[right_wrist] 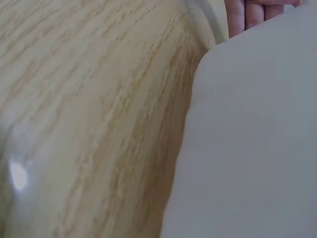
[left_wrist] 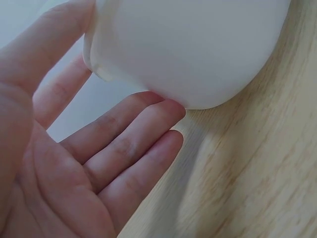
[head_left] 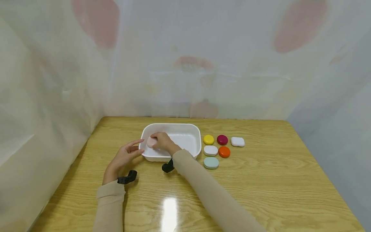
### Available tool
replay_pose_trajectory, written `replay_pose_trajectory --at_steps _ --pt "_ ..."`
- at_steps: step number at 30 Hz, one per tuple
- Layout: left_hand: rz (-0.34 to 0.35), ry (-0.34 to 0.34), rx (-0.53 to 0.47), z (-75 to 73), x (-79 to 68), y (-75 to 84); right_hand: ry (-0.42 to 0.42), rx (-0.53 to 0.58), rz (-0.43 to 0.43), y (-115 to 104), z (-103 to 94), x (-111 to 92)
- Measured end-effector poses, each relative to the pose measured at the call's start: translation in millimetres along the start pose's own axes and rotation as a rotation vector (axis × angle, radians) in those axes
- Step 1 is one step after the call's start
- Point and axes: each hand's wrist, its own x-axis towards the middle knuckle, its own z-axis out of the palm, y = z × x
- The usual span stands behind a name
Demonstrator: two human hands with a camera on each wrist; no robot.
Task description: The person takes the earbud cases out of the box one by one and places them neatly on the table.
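A white rectangular basin stands on the table. Inside its left end, my right hand grips a pale pink rounded case from above, the thumb and fingers on its right side. At the basin's left end my left hand touches the rim and outer wall, its fingers mostly straight. In the left wrist view, the thumb meets the rim and other fingers rest against the wall's outside. The right wrist view shows the basin's outer wall and some left-hand fingers; the right hand is out of that view.
Right of the basin lie a yellow case, a dark red one, a white hinged one, a white oval one, an orange one and a pale green one. A fabric curtain surrounds the wooden table.
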Motion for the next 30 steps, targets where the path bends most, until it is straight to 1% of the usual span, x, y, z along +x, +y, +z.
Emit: replay_pose_trajectory --at_steps 4,9,13,16,20,24,30 --pt "-0.003 -0.003 -0.011 0.7 -1.2 0.9 -0.006 -0.013 -0.011 -1 -1.2 -2" --pt "-0.007 0.002 -0.012 0.9 -1.5 0.7 0.009 0.024 0.01 -3 -8.4 -6" --pt "-0.008 0.007 0.007 0.2 -1.0 0.8 0.02 0.061 0.035 -5 -15.0 -11" --pt "-0.008 0.004 0.022 -0.6 -0.5 1.1 0.028 0.081 0.034 -6 -18.8 -15" --pt "-0.021 0.006 0.025 0.0 0.5 1.6 0.049 0.099 -0.013 -7 -25.1 -23" --pt "-0.03 0.009 0.022 0.6 0.4 2.6 0.076 0.119 -0.067 -9 -33.9 -35" --pt "-0.003 0.004 0.007 0.4 -1.8 3.8 0.13 0.182 -0.115 -6 -47.6 -59"
